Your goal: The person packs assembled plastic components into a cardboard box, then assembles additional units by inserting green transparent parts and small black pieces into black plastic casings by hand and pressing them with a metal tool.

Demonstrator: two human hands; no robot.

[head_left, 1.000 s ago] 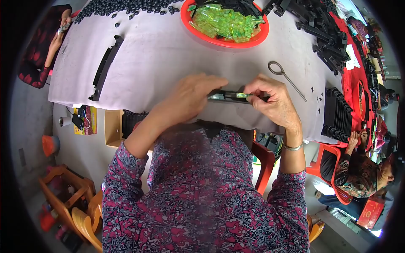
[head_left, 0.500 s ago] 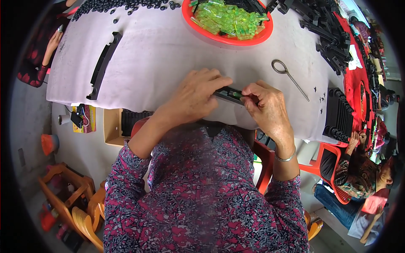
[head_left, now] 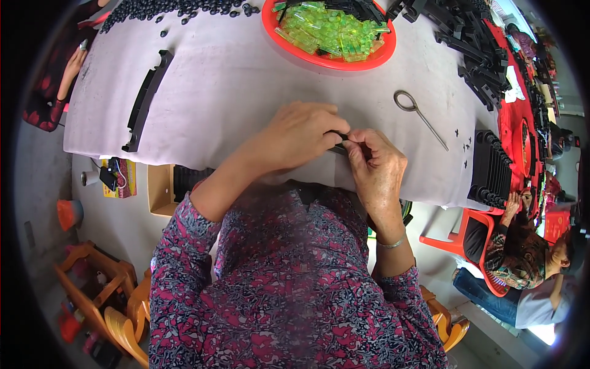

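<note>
Near the table's front edge, my left hand [head_left: 300,136] is closed around a narrow black plastic strip [head_left: 337,147], mostly covered by my fingers. My right hand [head_left: 376,161] meets it from the other side, thumb and fingers pinched at the strip's right end. Whatever small part sits between those fingertips is hidden. A long black plastic frame [head_left: 146,101] lies on the cloth to the left. Beyond my hands, a red basin [head_left: 326,63] holds clear yellow-green vials [head_left: 332,31] and black strips. To the right rests a metal rod with a ring end [head_left: 423,120].
Small black round parts [head_left: 184,8] spread along the far left edge. Black plastic pieces [head_left: 473,55] pile up at the far right, above a stack of black frames [head_left: 493,169] and tiny black crosses [head_left: 465,147]. Other people sit at the left and right; a red chair [head_left: 458,240] stands right.
My hands have come closer together, the right one shifting left along the strip. The green vial seen at its fingertips is now out of sight. The view has shifted slightly.
</note>
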